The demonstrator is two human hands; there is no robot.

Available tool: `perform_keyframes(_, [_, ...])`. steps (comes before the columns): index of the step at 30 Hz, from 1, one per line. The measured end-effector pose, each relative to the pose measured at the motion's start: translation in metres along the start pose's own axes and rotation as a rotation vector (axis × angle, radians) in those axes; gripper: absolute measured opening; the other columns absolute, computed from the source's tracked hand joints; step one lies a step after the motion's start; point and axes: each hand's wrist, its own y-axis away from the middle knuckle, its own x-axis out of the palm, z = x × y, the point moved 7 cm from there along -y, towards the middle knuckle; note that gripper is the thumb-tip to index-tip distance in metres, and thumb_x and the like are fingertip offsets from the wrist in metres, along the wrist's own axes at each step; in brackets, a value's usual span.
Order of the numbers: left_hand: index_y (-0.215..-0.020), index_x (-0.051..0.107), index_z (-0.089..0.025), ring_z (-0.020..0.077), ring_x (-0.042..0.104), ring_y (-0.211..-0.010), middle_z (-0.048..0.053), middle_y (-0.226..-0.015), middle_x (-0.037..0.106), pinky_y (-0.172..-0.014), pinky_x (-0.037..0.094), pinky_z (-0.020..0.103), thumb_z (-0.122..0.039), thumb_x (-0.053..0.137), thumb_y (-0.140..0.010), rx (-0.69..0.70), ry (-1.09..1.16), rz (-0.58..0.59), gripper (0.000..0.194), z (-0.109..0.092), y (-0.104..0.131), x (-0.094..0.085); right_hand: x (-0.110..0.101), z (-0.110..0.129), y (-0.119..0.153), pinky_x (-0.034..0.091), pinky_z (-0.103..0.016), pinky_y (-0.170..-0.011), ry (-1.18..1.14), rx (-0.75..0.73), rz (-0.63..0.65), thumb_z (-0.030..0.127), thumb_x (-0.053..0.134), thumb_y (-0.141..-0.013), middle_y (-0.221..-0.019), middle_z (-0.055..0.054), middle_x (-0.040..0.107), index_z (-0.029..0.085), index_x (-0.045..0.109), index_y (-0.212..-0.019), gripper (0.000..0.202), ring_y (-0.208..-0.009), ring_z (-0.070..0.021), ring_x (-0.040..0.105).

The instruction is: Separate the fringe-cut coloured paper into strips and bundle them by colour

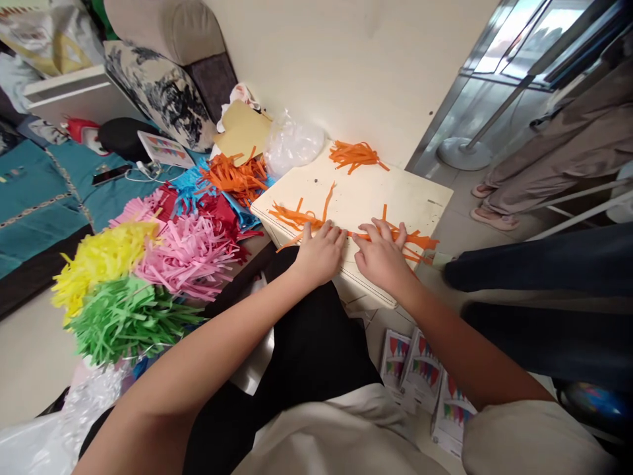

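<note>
Strips of orange fringed paper (415, 240) lie across the front part of a cream-coloured board (376, 185). My left hand (320, 251) rests on the middle of the paper with its fingers spread. Just to its right, my right hand (383, 254) presses down on the paper, fingers apart and flat. Fringe sticks out to the left of my left hand and to the right of my right hand; the part under the fingers is hidden. A separate orange tassel (357, 156) lies at the back of the board.
Left of the board are yellow (106, 260), green (131, 320), pink, red, blue and orange tassel bundles. A clear plastic bag (294, 142) touches its back left. Printed packs (422, 369) lie on the floor. Two people's legs (558, 165) are at the right.
</note>
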Motion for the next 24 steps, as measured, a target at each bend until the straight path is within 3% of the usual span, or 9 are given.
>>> perform_keyframes(5, [-0.182, 0.06, -0.025, 0.043, 0.039, -0.184, 0.02, -0.188, 0.056, -0.147, 0.021, 0.086, -0.04, 0.04, -0.125, -0.054, 0.037, 0.002, 0.062, 0.0, 0.004, 0.007, 0.003, -0.005, 0.003, 0.017, -0.095, -0.137, 0.0, 0.02, -0.016, 0.02, 0.055, -0.107, -0.173, -0.017, 0.068, 0.029, 0.086, -0.154, 0.057, -0.172, -0.0504, 0.042])
perform_keyframes(12, [-0.183, 0.057, -0.018, 0.041, 0.034, -0.187, 0.021, -0.191, 0.05, -0.15, 0.011, 0.085, -0.044, 0.037, -0.126, -0.063, 0.053, -0.019, 0.066, 0.002, 0.007, 0.007, -0.001, 0.001, 0.005, 0.016, -0.097, -0.137, -0.014, 0.047, -0.016, 0.019, 0.054, -0.108, -0.17, -0.021, 0.07, 0.026, 0.087, -0.152, 0.055, -0.173, -0.0514, 0.042])
perform_keyframes(20, [-0.183, 0.058, -0.012, 0.0452, 0.029, -0.188, 0.029, -0.189, 0.05, -0.151, 0.005, 0.084, -0.053, 0.048, -0.124, -0.086, -0.012, 0.048, 0.072, 0.012, 0.001, 0.009, -0.001, -0.008, 0.001, 0.018, -0.099, -0.136, -0.021, 0.065, -0.018, 0.019, 0.054, -0.11, -0.174, -0.018, 0.068, 0.03, 0.089, -0.15, 0.053, -0.174, -0.0518, 0.042])
perform_keyframes(24, [-0.176, 0.068, -0.018, 0.0466, 0.039, -0.184, 0.026, -0.181, 0.062, -0.15, 0.008, 0.086, -0.046, 0.048, -0.124, -0.082, -0.013, -0.01, 0.062, 0.014, 0.0, 0.001, 0.001, -0.012, -0.004, 0.021, -0.097, -0.136, -0.031, 0.106, -0.038, 0.027, 0.054, -0.116, -0.17, -0.018, 0.07, 0.03, 0.091, -0.142, 0.045, -0.169, -0.0504, 0.047])
